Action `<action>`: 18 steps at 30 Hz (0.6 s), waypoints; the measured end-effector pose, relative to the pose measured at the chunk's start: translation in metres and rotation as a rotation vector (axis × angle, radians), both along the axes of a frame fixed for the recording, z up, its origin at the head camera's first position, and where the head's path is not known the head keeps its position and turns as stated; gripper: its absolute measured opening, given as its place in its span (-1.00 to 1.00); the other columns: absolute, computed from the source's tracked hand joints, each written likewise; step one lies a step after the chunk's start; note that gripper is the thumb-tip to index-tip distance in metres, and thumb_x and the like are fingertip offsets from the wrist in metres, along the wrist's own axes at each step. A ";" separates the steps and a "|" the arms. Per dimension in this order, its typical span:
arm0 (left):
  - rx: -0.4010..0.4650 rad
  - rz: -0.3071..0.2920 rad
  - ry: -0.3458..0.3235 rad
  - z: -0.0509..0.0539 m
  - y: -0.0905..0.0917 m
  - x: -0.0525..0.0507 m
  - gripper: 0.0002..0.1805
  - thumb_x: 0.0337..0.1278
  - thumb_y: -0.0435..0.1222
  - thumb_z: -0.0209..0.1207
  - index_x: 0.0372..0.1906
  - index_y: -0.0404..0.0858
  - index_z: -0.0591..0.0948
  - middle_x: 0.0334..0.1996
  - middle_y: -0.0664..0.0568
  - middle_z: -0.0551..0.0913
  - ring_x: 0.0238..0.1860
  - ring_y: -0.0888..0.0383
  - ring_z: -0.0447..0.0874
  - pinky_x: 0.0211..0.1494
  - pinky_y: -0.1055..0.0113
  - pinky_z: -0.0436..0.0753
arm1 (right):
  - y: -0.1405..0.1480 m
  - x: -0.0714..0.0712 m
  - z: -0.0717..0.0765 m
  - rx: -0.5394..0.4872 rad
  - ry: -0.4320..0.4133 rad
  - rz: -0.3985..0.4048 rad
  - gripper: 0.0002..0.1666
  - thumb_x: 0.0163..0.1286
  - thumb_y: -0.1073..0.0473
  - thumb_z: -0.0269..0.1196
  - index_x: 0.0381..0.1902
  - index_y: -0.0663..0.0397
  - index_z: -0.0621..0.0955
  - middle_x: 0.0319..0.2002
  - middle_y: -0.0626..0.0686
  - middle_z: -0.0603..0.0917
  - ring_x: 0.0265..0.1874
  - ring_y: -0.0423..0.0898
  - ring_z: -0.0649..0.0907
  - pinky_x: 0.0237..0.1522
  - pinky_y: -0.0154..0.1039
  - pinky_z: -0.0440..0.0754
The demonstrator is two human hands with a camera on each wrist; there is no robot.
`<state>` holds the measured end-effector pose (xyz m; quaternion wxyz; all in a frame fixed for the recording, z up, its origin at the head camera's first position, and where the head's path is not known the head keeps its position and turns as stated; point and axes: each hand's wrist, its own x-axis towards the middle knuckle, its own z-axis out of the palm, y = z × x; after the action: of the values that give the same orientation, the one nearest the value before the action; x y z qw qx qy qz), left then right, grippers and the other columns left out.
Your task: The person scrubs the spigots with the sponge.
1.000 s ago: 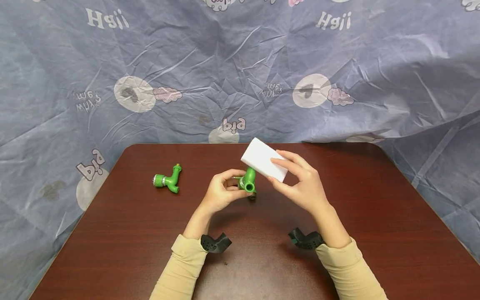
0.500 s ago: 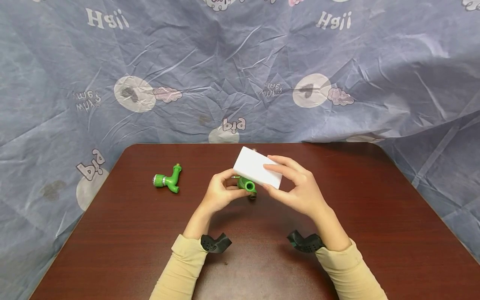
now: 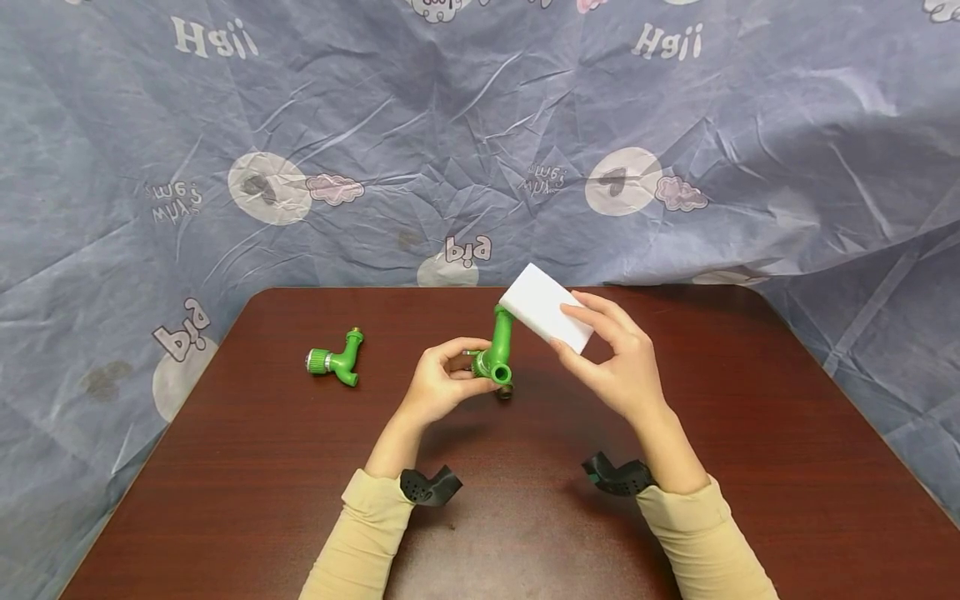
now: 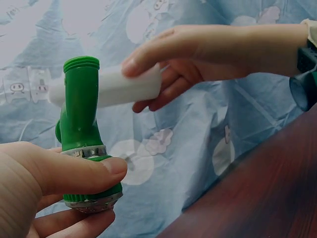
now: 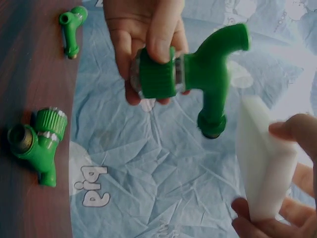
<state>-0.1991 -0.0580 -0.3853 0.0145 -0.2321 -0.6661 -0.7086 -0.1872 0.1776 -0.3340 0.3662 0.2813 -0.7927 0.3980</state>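
Observation:
My left hand grips a green tap by its ribbed knob, thumb on one side and fingers on the other. In the right wrist view, the held tap has its curved spout and its pipe to the right of the knob. My right hand pinches a white block between thumb and fingers. The block's left corner overlaps the pipe end in the head view, but a small gap separates block and tap in the right wrist view. Behind the tap, the left wrist view shows the block.
Another green tap lies on the left of the brown table. One more green tap rests on the table in the right wrist view; in the head view it is mostly hidden behind my left hand and the held tap. A patterned blue cloth hangs behind.
My right hand and the block first moved down and left across the held tap, then up and right, uncovering its pipe. My left hand has stayed nearly still, gripping the tap.

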 end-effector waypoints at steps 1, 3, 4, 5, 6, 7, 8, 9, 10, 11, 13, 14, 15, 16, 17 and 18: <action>-0.002 0.010 0.006 0.000 -0.001 0.000 -0.48 -0.33 -0.69 0.35 -0.05 -0.52 0.57 -0.30 -0.17 0.64 -0.41 0.15 0.67 -0.34 0.39 0.64 | -0.001 0.001 0.000 0.015 -0.001 0.033 -0.54 -0.09 0.32 0.44 -0.11 0.10 0.69 0.00 0.06 0.62 -0.04 0.00 0.60 -0.05 -0.48 0.43; 0.003 0.017 0.023 0.000 -0.001 -0.001 -0.49 -0.34 -0.71 0.34 -0.08 -0.55 0.56 -0.32 -0.21 0.64 -0.43 0.14 0.66 -0.36 0.38 0.64 | -0.003 0.003 0.001 0.062 0.005 0.105 -0.53 -0.07 0.29 0.43 -0.10 0.09 0.69 0.03 0.05 0.61 -0.02 -0.02 0.60 -0.01 -0.45 0.45; 0.006 0.018 0.028 0.001 -0.001 -0.001 -0.49 -0.35 -0.71 0.34 -0.08 -0.55 0.56 -0.31 -0.22 0.64 -0.43 0.14 0.66 -0.36 0.37 0.64 | -0.004 0.004 0.001 0.092 0.012 0.136 -0.53 -0.06 0.27 0.43 -0.09 0.08 0.68 0.04 0.05 0.60 -0.02 -0.02 0.60 0.00 -0.44 0.46; 0.008 0.021 0.033 0.001 -0.002 0.000 -0.49 -0.35 -0.71 0.34 -0.08 -0.55 0.56 -0.31 -0.23 0.65 -0.43 0.14 0.66 -0.35 0.37 0.65 | -0.006 0.005 0.001 0.120 0.019 0.161 -0.53 -0.05 0.25 0.43 -0.08 0.07 0.68 0.05 0.04 0.60 -0.01 -0.03 0.60 0.00 -0.43 0.46; 0.013 0.021 0.035 0.001 -0.002 0.000 -0.50 -0.34 -0.71 0.35 -0.08 -0.54 0.56 -0.30 -0.24 0.65 -0.43 0.14 0.67 -0.35 0.36 0.65 | -0.007 0.005 0.001 0.146 0.027 0.179 -0.54 -0.04 0.22 0.43 -0.08 0.05 0.68 0.05 0.04 0.60 -0.01 -0.04 0.60 -0.01 -0.43 0.47; 0.016 0.020 0.041 0.001 -0.002 0.000 -0.50 -0.34 -0.70 0.35 -0.09 -0.54 0.56 -0.29 -0.24 0.65 -0.42 0.15 0.67 -0.34 0.35 0.65 | -0.008 0.005 0.001 0.164 0.033 0.188 -0.54 -0.04 0.20 0.42 -0.08 0.04 0.68 0.05 0.03 0.60 -0.01 -0.04 0.60 -0.01 -0.43 0.47; 0.021 0.018 0.044 0.002 -0.002 0.000 -0.50 -0.33 -0.70 0.35 -0.09 -0.53 0.57 -0.29 -0.23 0.65 -0.42 0.15 0.68 -0.34 0.35 0.65 | -0.009 0.005 0.001 0.175 0.036 0.186 -0.54 -0.03 0.19 0.42 -0.08 0.04 0.68 0.05 0.03 0.60 -0.01 -0.05 0.60 -0.02 -0.44 0.48; 0.025 0.016 0.042 0.002 -0.003 0.000 -0.50 -0.33 -0.69 0.36 -0.08 -0.52 0.57 -0.29 -0.21 0.66 -0.41 0.16 0.68 -0.34 0.35 0.65 | -0.009 0.005 0.000 0.179 0.037 0.176 -0.54 -0.03 0.18 0.42 -0.08 0.04 0.68 0.05 0.03 0.60 -0.02 -0.05 0.61 -0.02 -0.45 0.47; 0.027 0.016 0.039 0.002 -0.003 0.000 -0.50 -0.33 -0.68 0.36 -0.08 -0.51 0.57 -0.30 -0.20 0.66 -0.41 0.17 0.68 -0.34 0.36 0.65 | -0.009 0.005 0.000 0.175 0.033 0.159 -0.55 -0.03 0.18 0.42 -0.09 0.04 0.69 0.04 0.04 0.60 -0.03 -0.04 0.61 -0.03 -0.46 0.47; 0.031 0.014 0.039 0.002 -0.004 0.000 -0.50 -0.33 -0.67 0.37 -0.08 -0.50 0.57 -0.31 -0.18 0.66 -0.41 0.17 0.68 -0.35 0.36 0.65 | -0.009 0.004 0.000 0.164 0.030 0.134 -0.55 -0.04 0.19 0.43 -0.10 0.05 0.69 0.03 0.04 0.61 -0.04 -0.03 0.61 -0.03 -0.47 0.46; 0.041 0.003 0.041 0.002 -0.004 0.001 -0.50 -0.32 -0.65 0.37 -0.07 -0.49 0.57 -0.33 -0.19 0.67 -0.41 0.16 0.68 -0.36 0.37 0.64 | -0.007 0.003 -0.001 0.132 0.025 0.075 -0.55 -0.06 0.22 0.43 -0.11 0.06 0.69 0.01 0.06 0.62 -0.06 -0.01 0.62 -0.04 -0.49 0.44; 0.045 -0.001 0.040 0.002 -0.005 0.001 -0.50 -0.31 -0.64 0.37 -0.07 -0.48 0.57 -0.31 -0.20 0.67 -0.40 0.15 0.68 -0.35 0.36 0.64 | -0.006 0.002 -0.001 0.111 0.026 0.047 -0.55 -0.08 0.24 0.44 -0.11 0.07 0.69 0.00 0.07 0.62 -0.07 0.00 0.62 -0.04 -0.50 0.44; 0.045 0.000 0.040 0.002 -0.005 0.000 -0.50 -0.30 -0.63 0.38 -0.07 -0.47 0.57 -0.31 -0.21 0.68 -0.39 0.14 0.68 -0.35 0.36 0.63 | -0.005 0.002 -0.001 0.089 0.028 0.026 -0.54 -0.08 0.26 0.44 -0.11 0.09 0.69 -0.01 0.08 0.62 -0.07 0.01 0.62 -0.05 -0.50 0.43; 0.038 0.006 0.043 0.002 -0.005 0.000 -0.51 -0.29 -0.61 0.38 -0.06 -0.45 0.58 -0.31 -0.22 0.68 -0.39 0.13 0.68 -0.34 0.36 0.63 | -0.004 0.001 -0.001 0.068 0.033 0.008 -0.54 -0.09 0.27 0.44 -0.11 0.09 0.69 -0.01 0.09 0.63 -0.07 0.01 0.62 -0.05 -0.51 0.43; 0.036 0.011 0.046 0.002 -0.006 0.000 -0.51 -0.27 -0.60 0.38 -0.06 -0.44 0.59 -0.29 -0.21 0.68 -0.38 0.12 0.69 -0.33 0.34 0.63 | -0.003 0.001 -0.001 0.043 0.040 0.000 -0.53 -0.09 0.29 0.44 -0.11 0.10 0.69 -0.02 0.09 0.63 -0.07 0.02 0.62 -0.06 -0.50 0.43; 0.033 0.020 0.044 0.002 -0.006 0.000 -0.52 -0.26 -0.59 0.38 -0.05 -0.43 0.59 -0.27 -0.20 0.68 -0.38 0.11 0.69 -0.31 0.33 0.64 | -0.002 0.001 0.000 0.021 0.048 0.001 -0.53 -0.10 0.31 0.45 -0.11 0.11 0.69 -0.02 0.10 0.63 -0.07 0.03 0.62 -0.06 -0.50 0.43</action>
<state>-0.1996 -0.0642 -0.3834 0.0401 -0.2408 -0.6563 -0.7139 -0.1866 0.1752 -0.3340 0.3821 0.2949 -0.7876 0.3831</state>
